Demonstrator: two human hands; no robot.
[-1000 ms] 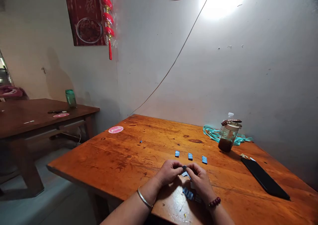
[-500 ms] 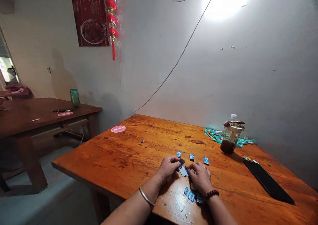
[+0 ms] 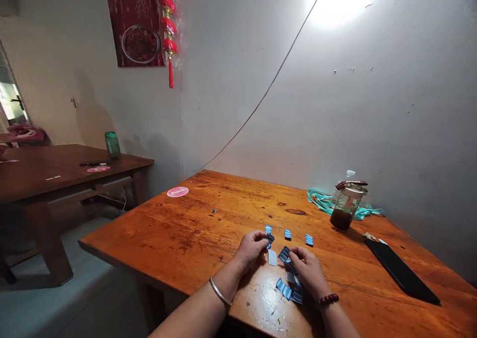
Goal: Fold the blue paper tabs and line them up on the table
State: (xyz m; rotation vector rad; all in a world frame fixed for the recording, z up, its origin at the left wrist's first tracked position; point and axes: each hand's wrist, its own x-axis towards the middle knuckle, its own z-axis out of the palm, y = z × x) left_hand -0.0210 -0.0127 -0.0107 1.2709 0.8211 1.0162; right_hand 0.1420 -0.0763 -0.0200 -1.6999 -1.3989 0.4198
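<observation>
My left hand (image 3: 254, 246) pinches a small dark-and-blue label (image 3: 270, 238) between thumb and fingertips, just above the table. My right hand (image 3: 308, 267) holds another dark-and-blue label (image 3: 284, 253) at its fingertips. A small white piece (image 3: 272, 258) lies flat between the two hands. Beyond them, small blue striped labels sit in a row: a left group (image 3: 268, 228), a middle group (image 3: 287, 234) and a right group (image 3: 309, 239). Nearer to me, more blue labels (image 3: 283, 289) are spread beside and partly under my right hand. Their exact kind is too small to make out.
On the wooden table (image 3: 238, 199) are a pink round sticker (image 3: 178, 192), a jug of dark liquid (image 3: 343, 211), turquoise straps (image 3: 320, 201) and a black flat case (image 3: 402, 273). A second table (image 3: 67, 164) with a green bottle (image 3: 112, 145) stands at left.
My right hand has moved slightly right and away from my left hand, with a dark-and-blue label at its fingertips. The white piece between the hands now lies uncovered.
</observation>
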